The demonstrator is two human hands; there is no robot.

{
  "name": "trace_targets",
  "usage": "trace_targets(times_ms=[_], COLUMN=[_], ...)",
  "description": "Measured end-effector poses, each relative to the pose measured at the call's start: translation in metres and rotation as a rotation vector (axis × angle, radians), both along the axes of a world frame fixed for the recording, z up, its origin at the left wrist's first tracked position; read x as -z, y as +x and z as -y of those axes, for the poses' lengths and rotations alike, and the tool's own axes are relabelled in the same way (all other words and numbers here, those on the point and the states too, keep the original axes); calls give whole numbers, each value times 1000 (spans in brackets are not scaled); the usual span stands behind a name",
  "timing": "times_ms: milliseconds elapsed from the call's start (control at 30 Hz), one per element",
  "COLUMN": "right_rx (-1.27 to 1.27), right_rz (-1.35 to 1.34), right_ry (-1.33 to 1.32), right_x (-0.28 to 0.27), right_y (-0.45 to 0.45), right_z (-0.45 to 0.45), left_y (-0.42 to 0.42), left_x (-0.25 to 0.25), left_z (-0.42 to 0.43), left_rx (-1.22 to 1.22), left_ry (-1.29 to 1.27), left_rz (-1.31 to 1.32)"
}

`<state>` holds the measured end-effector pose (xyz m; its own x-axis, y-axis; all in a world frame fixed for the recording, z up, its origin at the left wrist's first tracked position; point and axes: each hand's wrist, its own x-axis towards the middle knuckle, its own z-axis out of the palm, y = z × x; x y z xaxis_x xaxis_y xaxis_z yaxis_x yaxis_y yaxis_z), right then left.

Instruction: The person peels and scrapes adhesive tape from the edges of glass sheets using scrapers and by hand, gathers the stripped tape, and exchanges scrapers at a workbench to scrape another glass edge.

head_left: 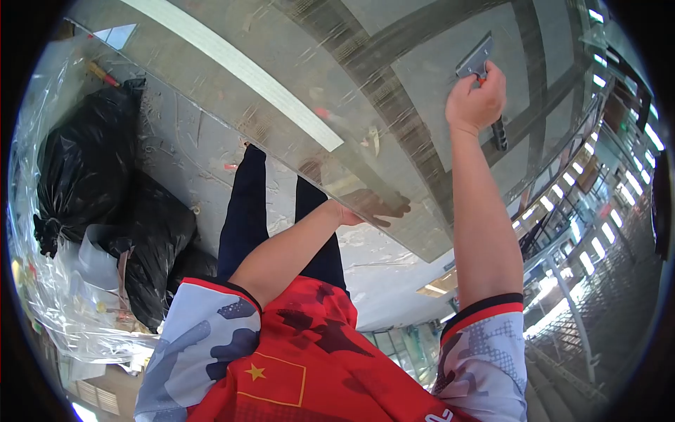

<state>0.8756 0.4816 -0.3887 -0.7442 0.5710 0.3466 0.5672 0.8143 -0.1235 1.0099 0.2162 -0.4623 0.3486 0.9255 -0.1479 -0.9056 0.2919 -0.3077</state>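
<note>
My right hand (477,98) is closed around the black handle of a wide-bladed scraper (475,56), held over the upper right part of a large glass panel (309,91). The scraper has a grey metal head and a bit of orange near the grip. My left hand (346,213) is at the panel's near edge, gripping it. Its fingers are partly hidden by the edge, and a dark hand shape shows in the glass beside them. A pale white strip (239,67) lies along the panel, and dark bands with scratchy residue cross it.
Black plastic bags (84,162) and crumpled clear plastic sheeting (77,316) are on the floor at left. Scraps litter the floor (176,133) near my legs. At right is a hall with railings (573,302) and bright lights.
</note>
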Motion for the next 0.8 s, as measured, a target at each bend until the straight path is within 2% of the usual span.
trace_targets(times_ms=[67, 167, 233, 400, 567, 700, 800], right_rx=[-2, -10, -19, -11, -3, 13, -8], right_rz=[4, 8, 13, 49, 42, 61, 57], right_ry=[9, 25, 30, 50, 25, 20, 43], right_x=[1, 1, 0, -4, 1, -1, -1], right_y=[-1, 0, -1, -2, -1, 2, 3], right_z=[-1, -1, 0, 3, -2, 1, 0], left_y=[1, 2, -17, -97, -217, -302, -330], left_x=[9, 27, 38, 95, 157, 179, 183], left_z=[2, 2, 7, 37, 104, 152, 177], left_rx=[-8, -172, -235, -417, -590, -686, -741], left_ry=[-54, 64, -15, -257, -490, -663, -797], left_rz=[16, 156, 151, 28, -206, -350, -396])
